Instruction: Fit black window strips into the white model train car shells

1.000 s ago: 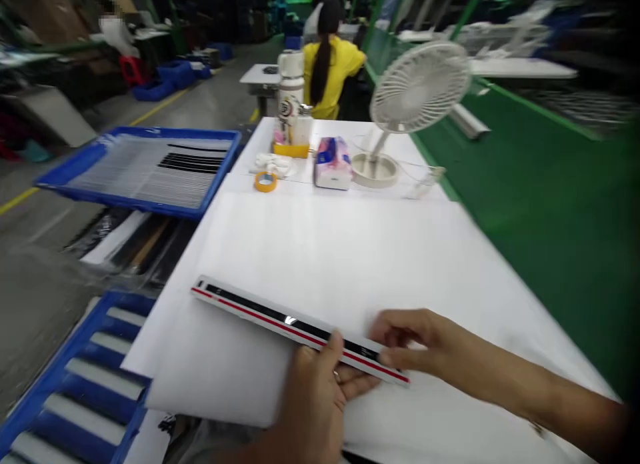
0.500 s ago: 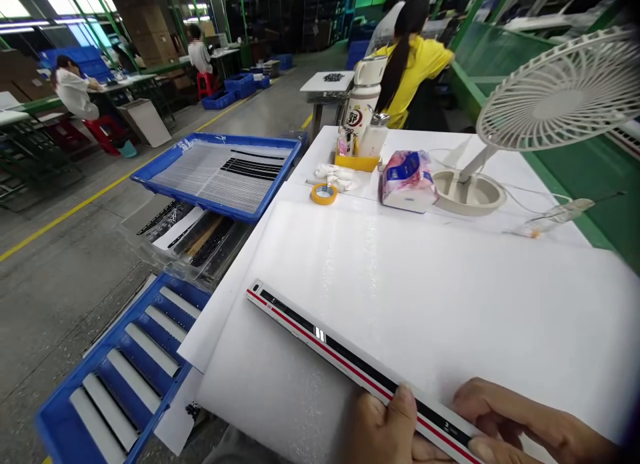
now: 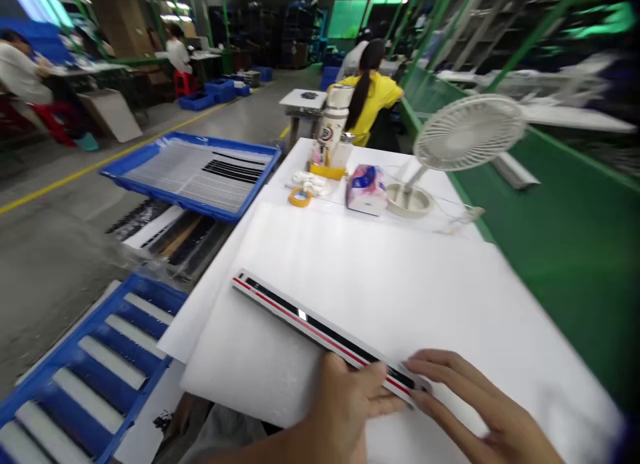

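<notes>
A long thin strip [image 3: 300,315], black with white and red edges, lies slantwise on a white foam sheet [image 3: 380,277] on the table. My left hand [image 3: 345,404] grips its near end, thumb on top and fingers curled under. My right hand [image 3: 475,411] rests beside it with fingers stretched out, the fingertips touching the strip's near end.
At the table's far end stand a white fan [image 3: 465,134], a tissue pack [image 3: 367,189], a yellow tape roll [image 3: 301,197] and a flask [image 3: 333,124]. Blue trays [image 3: 193,174] [image 3: 90,364] of strips stand to the left. A person in yellow [image 3: 373,101] sits beyond.
The view has swung about while both hands stay at the strip's near end. My right hand's fingers have stretched out flatter along the strip.
</notes>
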`<action>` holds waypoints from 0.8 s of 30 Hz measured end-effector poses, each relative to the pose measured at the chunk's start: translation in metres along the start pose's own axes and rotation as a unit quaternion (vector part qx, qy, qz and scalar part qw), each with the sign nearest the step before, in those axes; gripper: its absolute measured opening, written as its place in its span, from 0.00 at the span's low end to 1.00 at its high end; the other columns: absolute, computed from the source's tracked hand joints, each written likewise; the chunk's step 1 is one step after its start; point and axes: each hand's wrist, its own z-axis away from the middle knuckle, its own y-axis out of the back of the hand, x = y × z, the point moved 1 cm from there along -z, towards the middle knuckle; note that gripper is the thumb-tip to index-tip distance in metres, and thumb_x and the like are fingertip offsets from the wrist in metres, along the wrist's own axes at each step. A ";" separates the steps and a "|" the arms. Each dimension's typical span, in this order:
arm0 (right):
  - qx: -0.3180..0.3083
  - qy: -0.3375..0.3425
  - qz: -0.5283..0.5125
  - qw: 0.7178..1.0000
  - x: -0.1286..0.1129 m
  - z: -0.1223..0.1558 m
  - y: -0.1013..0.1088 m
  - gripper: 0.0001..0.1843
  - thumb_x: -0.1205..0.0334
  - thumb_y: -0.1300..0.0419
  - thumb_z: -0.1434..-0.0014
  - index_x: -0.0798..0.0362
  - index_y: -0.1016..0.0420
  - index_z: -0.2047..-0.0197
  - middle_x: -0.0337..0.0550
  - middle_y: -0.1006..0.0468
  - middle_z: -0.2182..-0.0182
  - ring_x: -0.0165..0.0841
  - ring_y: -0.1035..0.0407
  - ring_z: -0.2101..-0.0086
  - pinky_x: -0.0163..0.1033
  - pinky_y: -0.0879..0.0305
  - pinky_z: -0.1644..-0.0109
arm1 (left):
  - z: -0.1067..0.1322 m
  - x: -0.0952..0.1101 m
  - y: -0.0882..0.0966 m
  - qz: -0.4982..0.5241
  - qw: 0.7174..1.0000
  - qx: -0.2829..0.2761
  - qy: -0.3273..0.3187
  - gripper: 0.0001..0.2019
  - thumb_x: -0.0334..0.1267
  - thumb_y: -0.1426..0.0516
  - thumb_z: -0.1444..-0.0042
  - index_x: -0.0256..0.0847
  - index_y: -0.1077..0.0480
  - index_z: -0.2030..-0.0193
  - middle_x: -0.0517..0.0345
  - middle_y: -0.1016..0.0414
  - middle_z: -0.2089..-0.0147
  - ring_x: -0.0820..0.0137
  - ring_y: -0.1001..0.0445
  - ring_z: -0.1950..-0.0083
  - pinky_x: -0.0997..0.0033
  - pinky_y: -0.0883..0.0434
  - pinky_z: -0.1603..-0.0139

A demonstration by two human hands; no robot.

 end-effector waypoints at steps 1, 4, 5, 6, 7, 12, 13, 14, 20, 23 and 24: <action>-0.004 -0.002 -0.005 1.000 -0.008 0.004 0.000 0.14 0.54 0.41 0.44 0.45 0.26 0.54 0.48 0.28 0.55 0.42 0.31 0.56 0.39 0.27 0.59 | 0.002 0.001 -0.001 -0.009 1.000 0.000 -0.001 0.16 0.35 0.34 0.60 0.35 0.33 0.66 0.44 0.24 0.58 0.54 0.24 0.57 0.49 0.30 0.53; 0.019 -0.013 -0.014 1.000 -0.024 0.014 -0.003 0.13 0.58 0.45 0.41 0.46 0.28 0.52 0.49 0.30 0.57 0.40 0.32 0.56 0.35 0.28 0.69 | 0.006 0.003 -0.004 -0.021 1.000 0.014 -0.001 0.13 0.34 0.35 0.58 0.36 0.36 0.72 0.50 0.24 0.63 0.58 0.23 0.60 0.48 0.30 0.53; 0.029 -0.015 -0.012 0.999 -0.026 0.016 -0.004 0.13 0.60 0.45 0.40 0.46 0.29 0.52 0.48 0.30 0.57 0.39 0.32 0.57 0.35 0.28 0.68 | 0.007 0.003 -0.004 -0.026 0.999 0.022 0.004 0.13 0.33 0.35 0.57 0.37 0.37 0.74 0.52 0.24 0.66 0.61 0.23 0.62 0.48 0.29 0.53; 0.040 -0.011 -0.011 0.999 -0.028 0.018 -0.005 0.12 0.61 0.45 0.40 0.47 0.29 0.52 0.48 0.31 0.58 0.39 0.32 0.57 0.36 0.28 0.66 | 0.008 0.003 -0.004 -0.031 0.999 0.030 0.007 0.13 0.32 0.35 0.57 0.37 0.38 0.75 0.54 0.24 0.69 0.63 0.23 0.65 0.49 0.28 0.54; 0.048 -0.006 -0.012 0.999 -0.028 0.020 -0.006 0.12 0.62 0.44 0.40 0.47 0.29 0.53 0.47 0.31 0.58 0.38 0.32 0.57 0.37 0.28 0.63 | 0.009 0.002 -0.004 -0.037 0.999 0.031 0.011 0.13 0.32 0.35 0.56 0.37 0.39 0.75 0.56 0.25 0.71 0.65 0.23 0.67 0.50 0.28 0.54; 0.091 0.008 -0.050 0.995 -0.027 0.029 -0.009 0.11 0.66 0.42 0.42 0.49 0.31 0.54 0.46 0.31 0.59 0.36 0.33 0.57 0.41 0.31 0.56 | 0.013 0.003 -0.004 -0.067 0.998 -0.006 0.016 0.09 0.35 0.37 0.52 0.35 0.33 0.71 0.53 0.23 0.69 0.67 0.23 0.66 0.54 0.27 0.54; 0.099 0.008 -0.058 0.993 -0.027 0.029 -0.010 0.11 0.67 0.42 0.42 0.49 0.31 0.55 0.46 0.31 0.59 0.36 0.33 0.57 0.41 0.32 0.56 | 0.014 0.004 -0.004 -0.073 0.997 -0.014 0.017 0.08 0.36 0.37 0.52 0.34 0.32 0.70 0.52 0.23 0.67 0.66 0.23 0.65 0.55 0.27 0.53; 0.108 0.008 -0.064 0.992 -0.028 0.030 -0.010 0.11 0.67 0.41 0.42 0.49 0.32 0.55 0.46 0.31 0.59 0.36 0.33 0.57 0.41 0.32 0.56 | 0.015 0.005 -0.005 -0.076 0.997 -0.020 0.018 0.08 0.35 0.38 0.51 0.34 0.31 0.70 0.52 0.23 0.66 0.66 0.23 0.65 0.56 0.27 0.53; 0.146 0.030 -0.077 0.986 -0.030 0.032 -0.008 0.14 0.71 0.41 0.44 0.50 0.33 0.54 0.46 0.32 0.59 0.36 0.35 0.57 0.42 0.33 0.56 | 0.017 0.007 -0.006 -0.083 0.994 -0.064 0.035 0.06 0.34 0.40 0.47 0.32 0.28 0.68 0.48 0.21 0.65 0.64 0.23 0.63 0.55 0.28 0.51; 0.161 0.047 -0.074 0.983 -0.033 0.032 -0.004 0.15 0.73 0.41 0.44 0.50 0.33 0.55 0.47 0.32 0.59 0.37 0.35 0.57 0.43 0.33 0.57 | 0.019 0.008 -0.007 -0.084 0.994 -0.061 0.036 0.07 0.34 0.41 0.47 0.32 0.27 0.72 0.50 0.21 0.67 0.64 0.23 0.62 0.55 0.29 0.50; 0.166 0.054 -0.074 0.982 -0.034 0.032 -0.003 0.15 0.73 0.41 0.44 0.51 0.33 0.54 0.47 0.32 0.59 0.37 0.35 0.57 0.43 0.33 0.58 | 0.019 0.008 -0.007 -0.084 0.994 -0.056 0.037 0.08 0.34 0.40 0.47 0.33 0.27 0.74 0.51 0.21 0.69 0.66 0.23 0.64 0.55 0.29 0.50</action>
